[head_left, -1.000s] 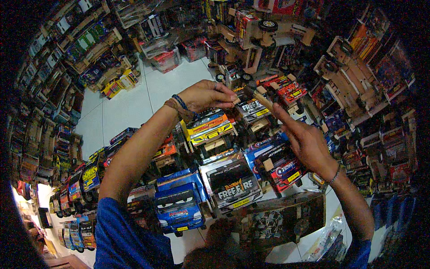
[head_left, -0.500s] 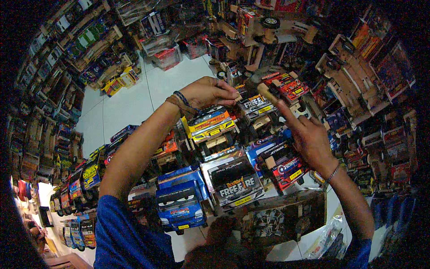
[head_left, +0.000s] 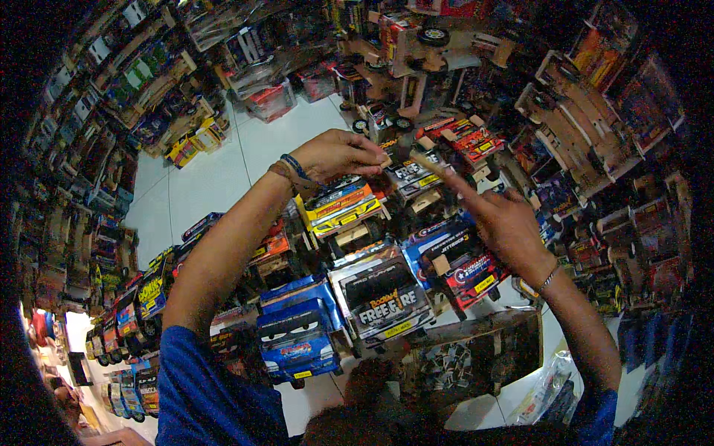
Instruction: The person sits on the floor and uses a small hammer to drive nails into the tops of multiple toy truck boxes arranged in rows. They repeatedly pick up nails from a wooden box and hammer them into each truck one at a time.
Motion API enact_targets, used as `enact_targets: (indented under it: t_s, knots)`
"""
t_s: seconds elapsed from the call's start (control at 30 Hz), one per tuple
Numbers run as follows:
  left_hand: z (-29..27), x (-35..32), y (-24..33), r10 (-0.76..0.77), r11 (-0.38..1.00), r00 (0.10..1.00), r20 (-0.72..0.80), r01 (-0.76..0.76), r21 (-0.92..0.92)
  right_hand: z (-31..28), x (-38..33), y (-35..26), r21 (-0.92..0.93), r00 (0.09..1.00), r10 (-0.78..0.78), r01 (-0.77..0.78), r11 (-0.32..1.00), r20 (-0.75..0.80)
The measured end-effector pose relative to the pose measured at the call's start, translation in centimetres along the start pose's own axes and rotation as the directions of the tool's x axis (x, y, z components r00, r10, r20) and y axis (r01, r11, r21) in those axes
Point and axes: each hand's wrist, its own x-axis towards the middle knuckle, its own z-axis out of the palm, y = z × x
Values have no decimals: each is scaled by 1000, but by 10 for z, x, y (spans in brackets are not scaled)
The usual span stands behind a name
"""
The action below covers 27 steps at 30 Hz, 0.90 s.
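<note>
Our left hand [head_left: 338, 156] pinched a tan block [head_left: 385, 160]; our right hand [head_left: 513, 229]'s grip, we couldn't tell. A silver truck [head_left: 382, 293] bore lettering.

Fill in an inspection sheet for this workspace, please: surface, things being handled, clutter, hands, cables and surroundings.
Surface: white tiled floor, partly covered by toy trucks.
Things handled: small tan wooden block; slim tan piece, too blurred to identify.
Clutter: blue toy truck with cartoon eyes, silver-and-black boxy toy truck, brown open-topped box of small pale pieces, crumpled clear plastic bag.
Hands: left hand pinches the block; right hand has its index finger extended toward the slim piece, grip unclear.
Cables: nothing seen.
Surroundings: stacked wooden toy vehicles at both sides, dimly lit.
</note>
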Motion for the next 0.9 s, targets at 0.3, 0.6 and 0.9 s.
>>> enact_targets:
  t_s: [0.3, 0.6, 0.9]
  knots:
    - [11, -13, 38, -22, 749, 999, -47, 48, 660, -61, -49, 34, 232, 860, 205, -105, 967, -467]
    - [202, -96, 59, 135, 627, 953, 271, -294, 722, -18, -243, 50, 526, 584, 750, -552, 647, -309]
    - [322, -138, -165, -508, 184, 563, 652, -668, 721, 75, -368, 50, 496, 426, 896, -755, 430, -129]
